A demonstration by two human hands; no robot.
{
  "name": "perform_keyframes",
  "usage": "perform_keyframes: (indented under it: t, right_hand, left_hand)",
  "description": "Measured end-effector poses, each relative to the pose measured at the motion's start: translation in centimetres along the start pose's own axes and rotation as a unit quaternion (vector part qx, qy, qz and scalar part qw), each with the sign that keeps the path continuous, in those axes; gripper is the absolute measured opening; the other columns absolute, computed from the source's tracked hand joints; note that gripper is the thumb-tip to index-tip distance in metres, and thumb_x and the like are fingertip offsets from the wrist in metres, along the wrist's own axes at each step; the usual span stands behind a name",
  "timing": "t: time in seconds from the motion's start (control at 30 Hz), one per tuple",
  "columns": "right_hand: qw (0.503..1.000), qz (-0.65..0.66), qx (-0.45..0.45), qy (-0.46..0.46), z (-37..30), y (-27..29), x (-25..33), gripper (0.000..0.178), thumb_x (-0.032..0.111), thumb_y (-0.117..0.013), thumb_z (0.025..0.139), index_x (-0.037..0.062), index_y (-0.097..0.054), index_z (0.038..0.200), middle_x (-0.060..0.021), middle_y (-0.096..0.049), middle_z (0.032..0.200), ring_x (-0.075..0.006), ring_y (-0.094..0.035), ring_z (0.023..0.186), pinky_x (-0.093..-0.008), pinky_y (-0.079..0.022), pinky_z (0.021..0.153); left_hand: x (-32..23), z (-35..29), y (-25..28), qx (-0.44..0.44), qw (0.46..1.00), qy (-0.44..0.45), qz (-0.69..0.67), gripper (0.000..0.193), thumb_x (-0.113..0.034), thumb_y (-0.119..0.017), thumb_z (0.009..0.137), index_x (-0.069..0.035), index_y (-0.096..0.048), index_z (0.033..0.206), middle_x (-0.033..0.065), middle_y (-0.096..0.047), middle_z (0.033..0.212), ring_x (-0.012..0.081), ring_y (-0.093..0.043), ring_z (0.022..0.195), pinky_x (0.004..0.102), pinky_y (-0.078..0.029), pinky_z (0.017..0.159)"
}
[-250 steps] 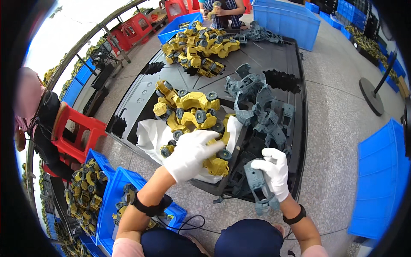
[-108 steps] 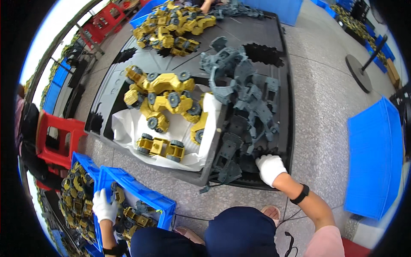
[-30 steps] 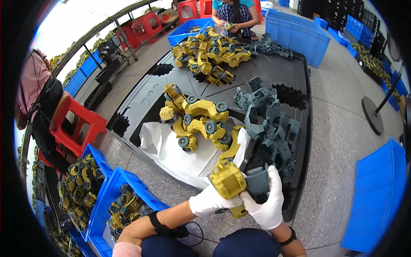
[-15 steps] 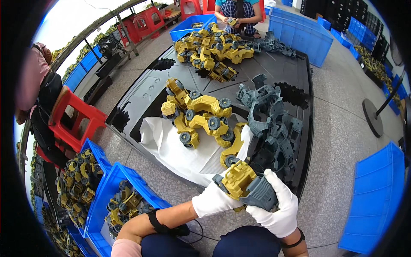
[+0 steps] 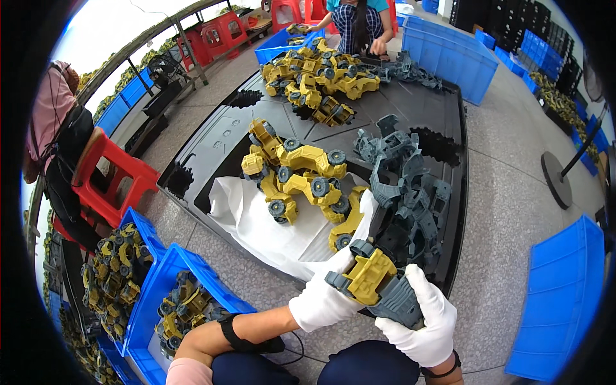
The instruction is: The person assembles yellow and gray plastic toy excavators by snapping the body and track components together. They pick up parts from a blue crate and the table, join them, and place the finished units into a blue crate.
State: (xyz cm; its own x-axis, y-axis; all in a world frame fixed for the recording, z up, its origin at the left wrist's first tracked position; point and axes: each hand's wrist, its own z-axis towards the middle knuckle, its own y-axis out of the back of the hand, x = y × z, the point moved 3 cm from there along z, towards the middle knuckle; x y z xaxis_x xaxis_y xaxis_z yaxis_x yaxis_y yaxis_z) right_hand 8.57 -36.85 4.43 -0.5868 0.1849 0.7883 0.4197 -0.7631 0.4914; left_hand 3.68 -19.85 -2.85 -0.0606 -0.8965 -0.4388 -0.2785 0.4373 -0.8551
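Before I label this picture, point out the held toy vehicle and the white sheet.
Held toy vehicle [image 5: 372, 279]: head view, on its yellow part.
White sheet [image 5: 273, 240]: head view, on its bare middle.

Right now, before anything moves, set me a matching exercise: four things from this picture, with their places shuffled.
Things:
1. Yellow-and-grey toy
2. White sheet
3. Nearer grey parts
4. Nearest red stool

Places:
A. Left of the black table
B. Partly beneath the nearer yellow toys
C. Held between the left hand and the right hand
D. Heaped along the table's right side

Pairs: 1-C, 2-B, 3-D, 4-A
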Motion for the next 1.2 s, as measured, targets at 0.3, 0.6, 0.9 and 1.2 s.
perform_keyframes:
  t: [0.3, 0.6, 0.9, 1.2]
  right_hand:
    - [0.996, 0.031, 0.013, 0.079, 0.4, -1.0, -0.2, 0.088, 0.011, -0.087, 0.071, -0.0009, -0.043, 0.146, -0.0145, -0.067, 0.105, -0.0183, -0.068, 0.086, -0.0311, -0.056, 0.077]
    - [0.994, 0.054, 0.044, 0.087, -0.1, -0.9, -0.4, 0.093, 0.007, -0.086, 0.073, -0.0012, -0.036, 0.151, -0.0157, -0.066, 0.111, -0.0197, -0.068, 0.092, -0.0319, -0.055, 0.080]
    - [0.990, 0.075, 0.021, 0.116, 0.8, -0.9, -0.5, 0.088, 0.013, -0.087, 0.075, -0.0049, -0.039, 0.147, -0.0192, -0.068, 0.102, -0.0260, -0.071, 0.086, -0.0332, -0.057, 0.076]
    - [0.997, 0.024, 0.012, 0.077, 4.0, -0.6, -2.0, 0.078, 0.025, -0.080, 0.078, -0.0050, -0.048, 0.142, -0.0242, -0.053, 0.128, -0.0337, -0.058, 0.114, -0.0412, -0.047, 0.099]
  left_hand:
    - [-0.7, -0.6, 0.1, 0.044, 0.921, -0.143, 0.360, 0.039, -0.022, -0.057, 0.099, -0.009, -0.050, 0.136, 0.0068, -0.060, 0.126, 0.0203, -0.057, 0.117, 0.0353, -0.045, 0.103]
    - [-0.7, -0.9, 0.4, 0.129, 0.896, -0.179, 0.386, 0.040, -0.008, -0.061, 0.095, -0.008, -0.051, 0.134, 0.0069, -0.058, 0.125, 0.0185, -0.057, 0.115, 0.0314, -0.046, 0.100]
    - [-0.5, -2.2, -1.0, 0.128, 0.802, -0.175, 0.557, 0.041, -0.030, -0.047, 0.105, -0.008, -0.048, 0.140, 0.0084, -0.056, 0.136, 0.0217, -0.052, 0.126, 0.0370, -0.039, 0.110]
    - [-2.0, -1.4, -1.8, 0.111, 0.897, -0.041, 0.427, 0.055, -0.023, -0.068, 0.092, -0.004, -0.047, 0.139, 0.0067, -0.061, 0.126, 0.0148, -0.056, 0.112, 0.0327, -0.046, 0.099]
